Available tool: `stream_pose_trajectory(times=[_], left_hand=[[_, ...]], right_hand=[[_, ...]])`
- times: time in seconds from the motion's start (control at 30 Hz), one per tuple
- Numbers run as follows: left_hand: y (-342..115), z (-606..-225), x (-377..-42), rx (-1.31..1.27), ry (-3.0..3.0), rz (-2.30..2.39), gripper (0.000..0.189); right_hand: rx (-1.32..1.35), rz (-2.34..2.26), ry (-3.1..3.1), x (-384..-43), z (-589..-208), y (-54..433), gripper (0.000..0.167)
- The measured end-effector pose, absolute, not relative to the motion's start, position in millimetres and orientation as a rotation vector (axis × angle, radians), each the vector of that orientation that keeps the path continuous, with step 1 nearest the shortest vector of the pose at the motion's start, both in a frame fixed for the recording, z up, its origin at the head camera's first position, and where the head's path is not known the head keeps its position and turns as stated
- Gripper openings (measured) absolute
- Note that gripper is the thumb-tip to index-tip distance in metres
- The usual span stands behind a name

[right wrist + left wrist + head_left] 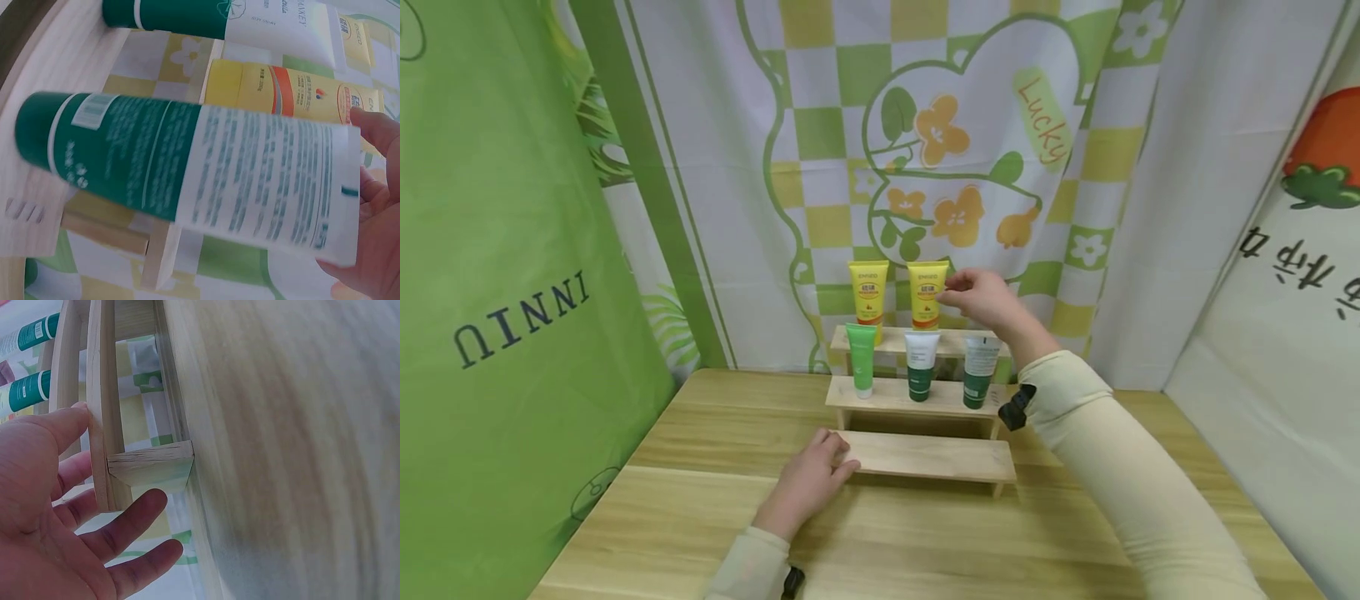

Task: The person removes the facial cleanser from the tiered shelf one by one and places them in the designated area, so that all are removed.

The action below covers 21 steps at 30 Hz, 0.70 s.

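At the top step of a three-tier wooden stand, my right hand pinches the side edge of a yellow tube near its upper end. Another yellow tube stands to its left. On the middle step are a bright green tube, a white-and-green tube and a second white-and-green tube with its printed back outward. That last one partly covers my right fingers in the right wrist view. My left hand grips the left end of the lowest step, thumb on top and some fingers beneath.
The stand sits on a wood-grain table. Behind it hangs a checked curtain with flowers. A green cloth borders the left side and a white printed cloth the right.
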<state>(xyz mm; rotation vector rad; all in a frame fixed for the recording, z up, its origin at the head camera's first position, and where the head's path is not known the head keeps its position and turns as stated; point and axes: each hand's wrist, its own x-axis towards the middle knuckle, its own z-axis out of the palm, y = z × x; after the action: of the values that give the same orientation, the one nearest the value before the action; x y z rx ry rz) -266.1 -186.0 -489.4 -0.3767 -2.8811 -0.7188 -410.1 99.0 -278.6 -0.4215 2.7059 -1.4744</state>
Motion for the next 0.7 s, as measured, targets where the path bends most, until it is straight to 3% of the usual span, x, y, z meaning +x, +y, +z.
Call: stream_pose_trajectory(times=[0.7], left_hand=[[-187,-488,-266,-0.386,-2.88,-0.698,0.039]], right_hand=[[-0.308,-1.383,2.842,-415,-278,86,0.041]])
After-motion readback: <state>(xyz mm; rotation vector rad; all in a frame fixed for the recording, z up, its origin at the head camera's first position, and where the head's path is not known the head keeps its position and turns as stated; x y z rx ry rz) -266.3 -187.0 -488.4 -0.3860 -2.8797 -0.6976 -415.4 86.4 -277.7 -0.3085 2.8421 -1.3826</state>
